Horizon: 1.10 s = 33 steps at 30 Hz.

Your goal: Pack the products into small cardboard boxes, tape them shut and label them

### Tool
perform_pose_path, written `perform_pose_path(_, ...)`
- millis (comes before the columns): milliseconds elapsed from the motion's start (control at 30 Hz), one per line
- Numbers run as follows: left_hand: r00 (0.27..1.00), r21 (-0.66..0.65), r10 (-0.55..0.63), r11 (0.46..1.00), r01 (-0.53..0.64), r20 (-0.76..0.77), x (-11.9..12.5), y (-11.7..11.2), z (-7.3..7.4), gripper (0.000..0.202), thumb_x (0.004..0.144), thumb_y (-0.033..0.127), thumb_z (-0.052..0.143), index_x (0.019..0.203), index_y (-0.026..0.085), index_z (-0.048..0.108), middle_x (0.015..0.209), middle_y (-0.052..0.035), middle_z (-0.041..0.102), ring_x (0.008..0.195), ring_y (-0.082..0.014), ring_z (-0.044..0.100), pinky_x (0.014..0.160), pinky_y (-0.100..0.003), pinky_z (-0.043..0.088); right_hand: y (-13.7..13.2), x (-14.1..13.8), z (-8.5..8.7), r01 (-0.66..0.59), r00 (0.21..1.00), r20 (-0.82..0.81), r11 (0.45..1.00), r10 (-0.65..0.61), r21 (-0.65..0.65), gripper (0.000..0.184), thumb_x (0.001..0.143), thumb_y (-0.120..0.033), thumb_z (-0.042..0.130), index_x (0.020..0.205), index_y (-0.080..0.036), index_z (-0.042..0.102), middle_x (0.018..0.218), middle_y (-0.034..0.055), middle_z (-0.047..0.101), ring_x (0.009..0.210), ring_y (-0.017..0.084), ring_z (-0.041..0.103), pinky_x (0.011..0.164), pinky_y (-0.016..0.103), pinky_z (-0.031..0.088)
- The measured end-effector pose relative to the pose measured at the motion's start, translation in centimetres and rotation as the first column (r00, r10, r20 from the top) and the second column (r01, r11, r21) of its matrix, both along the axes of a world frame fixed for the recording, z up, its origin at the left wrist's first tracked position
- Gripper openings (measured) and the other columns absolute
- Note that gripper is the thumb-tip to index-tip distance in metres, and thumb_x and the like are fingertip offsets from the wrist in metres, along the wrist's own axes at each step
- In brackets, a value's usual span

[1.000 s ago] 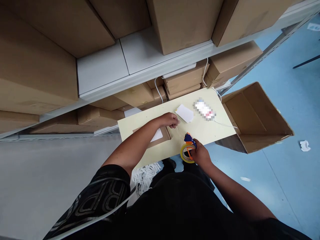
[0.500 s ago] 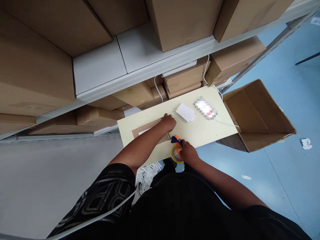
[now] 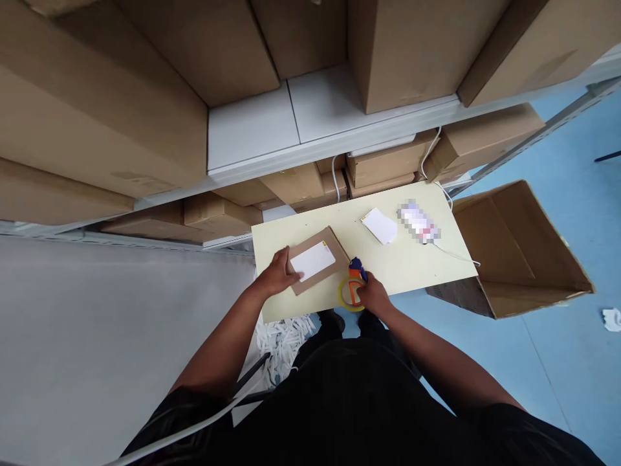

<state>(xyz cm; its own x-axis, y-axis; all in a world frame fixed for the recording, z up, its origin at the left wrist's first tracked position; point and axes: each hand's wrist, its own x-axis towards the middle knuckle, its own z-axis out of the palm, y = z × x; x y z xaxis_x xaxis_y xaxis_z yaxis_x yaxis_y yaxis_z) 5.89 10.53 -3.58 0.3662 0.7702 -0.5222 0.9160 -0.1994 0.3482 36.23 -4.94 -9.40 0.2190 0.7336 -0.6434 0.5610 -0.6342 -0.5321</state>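
So the left hand (image 3: pixel 280 274) has a flat brown box (image 3: pixel 338 255) pinched by its left end, thumb on top right at the corner of the white label (image 3: pixel 313 261), and the box is lying at the left side of the pale table (image 3: pixel 422 268). Right hand (image 3: pixel 374 295) is closed around an orange and blue tape dispenser (image 3: pixel 355 272), its blue end just beside the box's right corner (can't tell if they're touching, tbh). Further right there's some white paper (image 3: pixel 380 226), then a blurred-out phone (image 3: pixel 418 221) with a cable, and a big open carton (image 3: pixel 514 246) past the table's right end
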Motion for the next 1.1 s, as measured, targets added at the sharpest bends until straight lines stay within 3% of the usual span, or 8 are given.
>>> perform_pose_path(133,0.984,0.082,-0.177,0.98,0.18,-0.035,-0.5,-4.6,0.2,0.123,0.063,0.055,0.087,0.163,0.021,0.025,0.162,-0.0186,0.04,0.149,-0.0412,0.036,0.122,-0.051,0.031,5.2,2.0,0.2,-0.018,0.999,0.029,1.0,0.018,-0.013,0.05,0.082,-0.022,0.06,0.132,-0.019,0.057,0.113,0.0093,0.074,0.101,0.026,0.07,0.076,0.029,0.051)
perform_pose_path(233,0.949,0.212,-0.308,0.925,0.316,-0.069,1.5,-6.5,0.2,0.117,0.064,0.057,0.087,0.162,0.025,0.03,0.169,-0.0165,0.024,0.157,-0.0418,0.012,0.126,-0.057,0.012,8.6,2.5,0.5,-0.152,0.988,0.038,0.988,0.152,0.014,0.054,0.079,-0.019,0.064,0.132,-0.019,0.057,0.113,0.0087,0.074,0.099,0.025,0.07,0.074,0.028,0.05)
perform_pose_path(367,0.943,0.242,-0.328,0.913,0.329,-0.045,3.3,-7.1,-0.6,0.11,0.071,0.068,0.078,0.162,0.029,0.032,0.171,-0.0113,0.018,0.159,-0.0389,0.004,0.127,-0.054,0.007,9.8,2.2,0.8,-0.247,0.967,0.062,0.969,0.245,0.012,0.053,0.08,-0.017,0.063,0.133,-0.017,0.057,0.114,0.0104,0.074,0.094,0.024,0.07,0.07,0.027,0.049)
perform_pose_path(533,0.972,0.28,-0.23,0.931,0.235,-0.051,4.7,-7.2,-1.0,0.106,0.077,0.072,0.07,0.164,0.026,0.028,0.172,-0.012,0.015,0.159,-0.0377,0.002,0.124,-0.052,0.019,3.1,1.5,0.4,-0.212,0.975,0.077,0.977,0.21,0.01,0.065,0.079,-0.015,0.063,0.143,-0.019,0.05,0.114,0.0087,0.074,0.101,0.024,0.07,0.081,0.028,0.051)
perform_pose_path(733,0.999,0.266,0.016,0.964,-0.007,-0.03,10.1,-9.0,-1.4,0.111,0.081,0.07,0.068,0.165,0.018,0.019,0.172,-0.0186,0.006,0.158,-0.0405,-0.002,0.115,-0.056,0.035,-6.1,-3.0,-0.5,-0.094,0.99,-0.105,0.995,0.09,-0.035,0.056,0.077,-0.011,0.062,0.133,-0.018,0.057,0.107,0.0057,0.076,0.096,0.021,0.072,0.084,0.029,0.053)
perform_pose_path(867,0.987,0.199,-0.154,0.97,0.141,0.05,9.5,-10.1,-0.9,0.111,0.077,0.059,0.077,0.163,0.011,0.024,0.17,-0.0229,0.016,0.158,-0.0421,0.008,0.122,-0.054,0.027,-1.1,-0.8,-0.9,0.024,0.998,-0.051,0.999,-0.025,-0.026,0.05,0.084,-0.016,0.056,0.134,-0.016,0.055,0.12,0.0098,0.073,0.104,0.021,0.07,0.085,0.028,0.053)
perform_pose_path(967,0.944,0.235,-0.331,0.917,0.322,-0.003,6.7,-8.2,-0.1,0.097,0.081,0.053,0.075,0.162,0.023,0.031,0.169,-0.0147,0.027,0.157,-0.0387,0.016,0.126,-0.056,0.017,5.1,3.2,-0.4,-0.116,0.993,-0.006,0.993,0.116,0.009,0.053,0.078,-0.014,0.062,0.13,-0.023,0.06,0.115,0.0047,0.074,0.102,0.022,0.07,0.083,0.027,0.051)
perform_pose_path(1100,0.965,0.305,-0.221,0.918,0.255,-0.14,4.7,-4.5,-0.2,0.097,0.083,0.074,0.062,0.163,0.03,0.03,0.173,-0.0101,0.008,0.157,-0.0452,0.001,0.119,-0.074,0.008,8.6,5.5,0.8,-0.295,0.954,0.059,0.955,0.294,0.004,0.057,0.074,-0.012,0.066,0.13,-0.024,0.062,0.112,0.0059,0.075,0.1,0.025,0.07,0.077,0.028,0.05)
